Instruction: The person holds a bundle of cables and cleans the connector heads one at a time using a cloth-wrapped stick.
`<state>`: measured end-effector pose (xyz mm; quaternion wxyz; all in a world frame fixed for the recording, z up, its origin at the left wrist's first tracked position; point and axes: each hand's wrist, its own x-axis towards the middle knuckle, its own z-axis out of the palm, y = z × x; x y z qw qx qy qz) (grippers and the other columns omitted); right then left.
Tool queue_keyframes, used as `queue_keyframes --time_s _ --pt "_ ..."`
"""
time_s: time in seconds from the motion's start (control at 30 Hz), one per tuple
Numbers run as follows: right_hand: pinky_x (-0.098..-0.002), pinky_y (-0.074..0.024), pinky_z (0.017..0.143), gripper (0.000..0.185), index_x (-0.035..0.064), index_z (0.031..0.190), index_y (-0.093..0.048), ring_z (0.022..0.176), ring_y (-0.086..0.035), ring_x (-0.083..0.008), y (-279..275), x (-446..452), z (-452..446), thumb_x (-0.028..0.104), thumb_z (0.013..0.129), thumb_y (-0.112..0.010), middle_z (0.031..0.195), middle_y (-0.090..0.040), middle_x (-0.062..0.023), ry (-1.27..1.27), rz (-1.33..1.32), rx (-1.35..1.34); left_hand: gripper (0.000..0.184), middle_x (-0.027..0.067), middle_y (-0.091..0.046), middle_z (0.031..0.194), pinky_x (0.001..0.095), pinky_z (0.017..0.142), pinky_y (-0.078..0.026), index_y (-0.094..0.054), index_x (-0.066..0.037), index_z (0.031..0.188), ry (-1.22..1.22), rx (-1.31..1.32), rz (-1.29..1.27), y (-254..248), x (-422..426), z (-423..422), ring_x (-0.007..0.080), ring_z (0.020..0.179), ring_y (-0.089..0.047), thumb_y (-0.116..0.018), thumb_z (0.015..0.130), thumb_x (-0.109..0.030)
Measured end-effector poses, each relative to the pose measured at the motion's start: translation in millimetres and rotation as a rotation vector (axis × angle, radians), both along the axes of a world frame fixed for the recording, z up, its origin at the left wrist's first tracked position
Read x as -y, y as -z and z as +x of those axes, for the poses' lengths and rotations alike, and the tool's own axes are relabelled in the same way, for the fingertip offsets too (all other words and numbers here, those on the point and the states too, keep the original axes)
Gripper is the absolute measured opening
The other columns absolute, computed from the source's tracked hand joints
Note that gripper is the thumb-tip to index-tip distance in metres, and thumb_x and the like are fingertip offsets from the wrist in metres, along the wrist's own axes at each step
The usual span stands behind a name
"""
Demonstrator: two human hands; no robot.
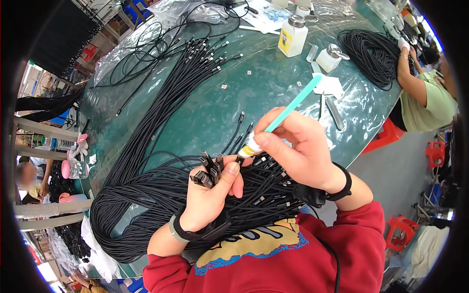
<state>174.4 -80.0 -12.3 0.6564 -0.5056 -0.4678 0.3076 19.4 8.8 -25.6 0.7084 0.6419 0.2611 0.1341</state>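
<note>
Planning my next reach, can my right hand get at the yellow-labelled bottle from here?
Likely yes: on the table, nothing tall stands between your right hand and the yellow-labelled bottle. But that hand holds the teal stick, which may need setting down first.

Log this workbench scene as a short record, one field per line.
Left hand: the left hand grips several black connectors in a cluster
Right hand: the right hand holds a teal-handled tool, its white-and-yellow end down at the left hand; exact contact cannot be told
Surface: green tabletop
Cables: long black cable bundle, looped at the lower left
Bottles: one with a yellow label, a smaller one nearby
Nearby: person in light green beside a black cable coil
</note>
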Motion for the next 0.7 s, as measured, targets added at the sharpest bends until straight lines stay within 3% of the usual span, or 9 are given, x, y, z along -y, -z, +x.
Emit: queue_keyframes --time_s 0.07,0.7 --pt "-0.0226 -0.0442 0.06 0.006 -0.0031 0.087 -0.052 0.069 -0.054 -0.0108 1.2 -2.1 -2.5 -0.001 0.081 -0.052 0.081 -0.054 -0.0078 0.018 -0.025 0.147 0.024 -0.0019 -0.051 0.054 0.0177 0.048 -0.034 -0.057 0.001 0.099 -0.024 0.01 -0.005 0.8 1.2 -1.2 0.003 0.05 -0.043 -0.045 0.089 -0.016" --pt "-0.0244 -0.042 0.057 0.008 -0.0012 0.081 -0.055 0.064 -0.055 -0.0172 6.2 -1.7 -0.6 -0.002 0.074 -0.058 0.075 -0.057 -0.0091 0.196 0.116 0.427 0.024 -0.0018 -0.049 0.051 0.0176 0.047 -0.032 -0.058 0.003 0.096 -0.016 0.04 0.019 -0.6 -1.4 -0.8 0.0028 0.049 -0.041 -0.045 0.089 -0.016"
